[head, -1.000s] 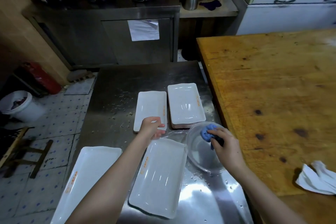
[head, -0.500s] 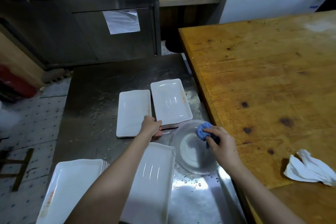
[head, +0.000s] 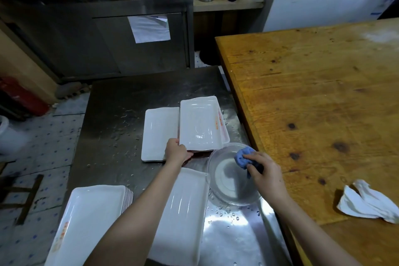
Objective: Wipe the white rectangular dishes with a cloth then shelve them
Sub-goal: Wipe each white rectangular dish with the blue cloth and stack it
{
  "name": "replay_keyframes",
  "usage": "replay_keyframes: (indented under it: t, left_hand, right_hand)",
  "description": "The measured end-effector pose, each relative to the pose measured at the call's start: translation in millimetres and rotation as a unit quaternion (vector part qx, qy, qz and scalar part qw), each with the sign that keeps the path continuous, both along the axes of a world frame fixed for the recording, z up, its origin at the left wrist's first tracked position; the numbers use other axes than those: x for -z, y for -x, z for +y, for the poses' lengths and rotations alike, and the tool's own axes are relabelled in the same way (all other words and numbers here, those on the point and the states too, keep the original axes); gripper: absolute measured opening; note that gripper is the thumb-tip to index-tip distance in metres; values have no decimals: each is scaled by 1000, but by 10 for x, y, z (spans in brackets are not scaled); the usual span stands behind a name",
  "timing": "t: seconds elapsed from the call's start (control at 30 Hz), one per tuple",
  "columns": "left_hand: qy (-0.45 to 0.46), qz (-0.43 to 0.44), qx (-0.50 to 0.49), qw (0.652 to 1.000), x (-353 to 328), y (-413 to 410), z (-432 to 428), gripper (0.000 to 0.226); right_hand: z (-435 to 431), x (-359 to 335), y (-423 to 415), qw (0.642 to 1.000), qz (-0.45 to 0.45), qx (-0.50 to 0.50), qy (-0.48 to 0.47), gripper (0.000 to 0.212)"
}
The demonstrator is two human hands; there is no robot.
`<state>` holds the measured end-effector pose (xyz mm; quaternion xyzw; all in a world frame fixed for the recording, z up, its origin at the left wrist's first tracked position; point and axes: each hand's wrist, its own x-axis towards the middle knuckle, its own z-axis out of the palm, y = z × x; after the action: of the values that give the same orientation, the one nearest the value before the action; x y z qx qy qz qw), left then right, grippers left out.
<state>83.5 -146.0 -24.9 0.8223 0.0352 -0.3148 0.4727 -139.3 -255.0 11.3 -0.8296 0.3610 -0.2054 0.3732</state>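
I see the steel table [head: 129, 97] running from six o'clock up towards twelve through the middle of my view, wet with scattered drops. My left hand [head: 176, 153] reaches to the centre and grips the top dish [head: 199, 124] of the far stack [head: 225, 136] at its near left corner, fingers curled under the edge. That top dish sits skewed over the dishes below it, whose pinkish edges show along its right side. I cannot tell whether it is clear of them. Just beside it at nine o'clock lies a flat dish [head: 160, 134], long edge to long edge.

My right hand [head: 265, 173], at four o'clock from the centre, has its fingers closed round a bunched blue cloth [head: 243, 157]. It holds the cloth at the one o'clock rim of a clear bowl [head: 226, 185] that stands on the steel. A near dish [head: 185, 205] lies at six o'clock, partly under my left forearm, with its far right corner against the bowl. At seven o'clock stands a near stack [head: 92, 218] of more white dishes.

The wooden table [head: 313, 103] fills two to four o'clock, with a crumpled white rag [head: 367, 203] on it at four. At eleven o'clock stands a steel cabinet [head: 108, 39] with a sheet of paper [head: 151, 28] on its door.
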Motion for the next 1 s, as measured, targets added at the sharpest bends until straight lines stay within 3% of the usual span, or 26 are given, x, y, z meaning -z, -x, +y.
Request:
replay_keyframes:
  t: [0.13,0.47,0.73,1.0]
  left_hand:
    - [67,-6,-101,993,-113,-3,63,27]
    - [112,-34,-147,982,-242,-81,507,23]
    - [83,-69,-102,989,-474,-31,815,18]
    - [25,-154,30,987,-745,-33,986,27]
  right_hand:
    - [29,-27,56,1000,4,-3,1,31]
    - [116,-130,164,1000,-2,-5,-7,29]
    - [173,-246,152,999,-32,-4,-10,29]
    - [246,-307,87,999,-42,-27,0,29]
